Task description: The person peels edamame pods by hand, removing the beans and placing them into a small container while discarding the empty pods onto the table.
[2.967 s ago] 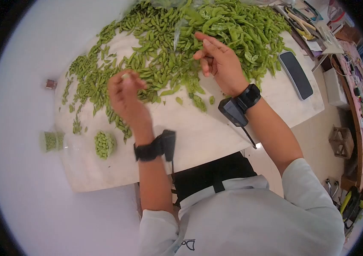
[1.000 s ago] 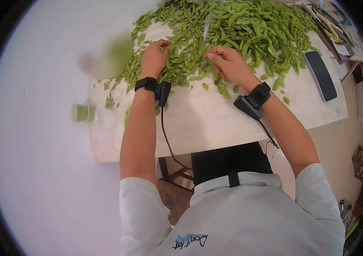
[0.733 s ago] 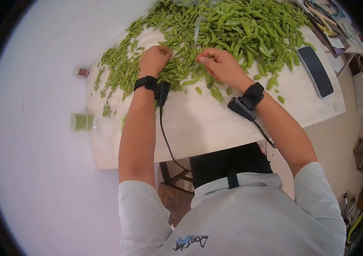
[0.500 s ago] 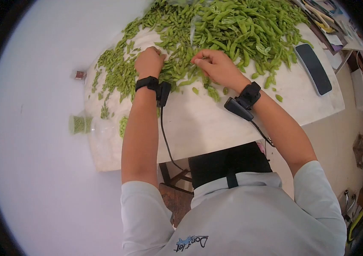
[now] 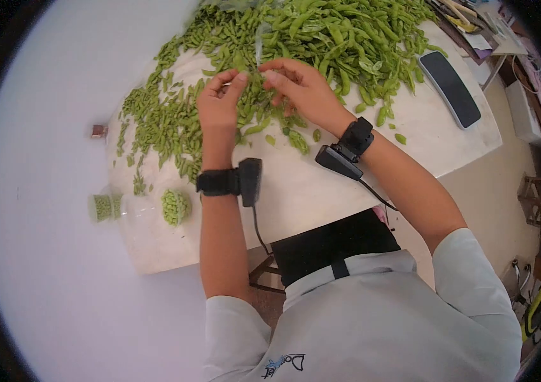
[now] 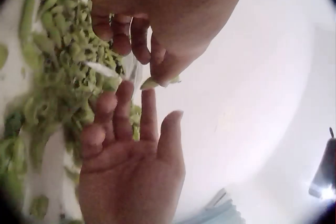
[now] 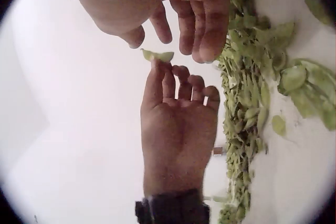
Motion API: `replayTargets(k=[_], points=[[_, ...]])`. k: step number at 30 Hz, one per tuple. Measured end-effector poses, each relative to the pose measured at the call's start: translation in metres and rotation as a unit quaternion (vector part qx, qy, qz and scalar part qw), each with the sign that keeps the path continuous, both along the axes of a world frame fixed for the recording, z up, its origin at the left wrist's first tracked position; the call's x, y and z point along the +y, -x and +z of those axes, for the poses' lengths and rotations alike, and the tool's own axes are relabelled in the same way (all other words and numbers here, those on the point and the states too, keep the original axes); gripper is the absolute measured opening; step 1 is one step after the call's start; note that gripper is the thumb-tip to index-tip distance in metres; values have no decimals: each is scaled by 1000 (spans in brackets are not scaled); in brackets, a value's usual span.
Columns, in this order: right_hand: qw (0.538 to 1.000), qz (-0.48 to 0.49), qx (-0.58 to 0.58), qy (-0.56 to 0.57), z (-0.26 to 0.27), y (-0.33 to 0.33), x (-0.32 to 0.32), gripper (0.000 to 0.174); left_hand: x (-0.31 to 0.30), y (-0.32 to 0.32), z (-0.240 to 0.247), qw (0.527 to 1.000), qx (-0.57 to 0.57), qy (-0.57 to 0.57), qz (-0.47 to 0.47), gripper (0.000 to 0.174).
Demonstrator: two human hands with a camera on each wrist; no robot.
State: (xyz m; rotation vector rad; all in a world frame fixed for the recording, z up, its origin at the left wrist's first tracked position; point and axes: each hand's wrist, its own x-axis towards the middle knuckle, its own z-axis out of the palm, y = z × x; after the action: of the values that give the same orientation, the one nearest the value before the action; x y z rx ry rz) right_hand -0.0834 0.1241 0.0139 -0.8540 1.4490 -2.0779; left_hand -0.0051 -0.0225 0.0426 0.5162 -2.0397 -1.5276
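Note:
My left hand [image 5: 217, 105] pinches a small green soybean pod [image 7: 158, 56] between thumb and fingertips, seen in both wrist views. Facing it closely is my right hand [image 5: 308, 95], its thumb apart from the fingers and nothing held between them. In the left wrist view the right hand's fingertips come right up to the pod, palm showing. Both hands hover over the near side of a wide spread of pods [image 5: 175, 121]. At the back, larger and fuller pods form a heap [image 5: 340, 32].
A clump of pale shelled beans [image 5: 175, 207] sits left of my left forearm, near a clear container [image 5: 105, 207] with green contents. A phone [image 5: 450, 89] lies at the table's right. Tools [image 5: 461, 16] are at the far right corner. A pale wall [image 5: 54, 159] borders the left.
My left hand has come up from the pods, turned, and moved toward my right hand with a pod in its fingertips. The right hand's fingers have spread. The head view has shifted.

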Motion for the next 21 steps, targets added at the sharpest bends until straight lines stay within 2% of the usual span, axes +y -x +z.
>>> replayTargets(k=[4, 8, 11, 13, 14, 15, 16, 18, 21], points=[[996, 41, -67, 38, -2, 5, 1, 31, 37, 3, -20, 993, 59, -82, -63, 21], [996, 58, -70, 2, -2, 10, 3, 26, 21, 8, -27, 987, 70, -112, -91, 23], [994, 84, -50, -40, 0, 11, 1, 26, 11, 9, -34, 947, 149, -248, -139, 26], [991, 89, 0, -101, -4, 9, 1, 28, 12, 10, -24, 968, 104, -184, -138, 25], [989, 93, -20, -112, -11, -5, 7, 29, 15, 1, -29, 975, 61, -161, -138, 25], [990, 87, -21, -110, -9, -4, 7, 30, 12, 5, -35, 956, 115, -210, -170, 24], [992, 82, -1, -101, -2, 8, 1, 31, 6, 13, -37, 951, 135, -217, -173, 23], [992, 81, -36, -86, -2, 3, 0, 31, 8, 5, -44, 941, 150, -252, -168, 22], [991, 83, -29, -98, -4, 5, -1, 30, 3, 3, -48, 947, 148, -231, -166, 22]])
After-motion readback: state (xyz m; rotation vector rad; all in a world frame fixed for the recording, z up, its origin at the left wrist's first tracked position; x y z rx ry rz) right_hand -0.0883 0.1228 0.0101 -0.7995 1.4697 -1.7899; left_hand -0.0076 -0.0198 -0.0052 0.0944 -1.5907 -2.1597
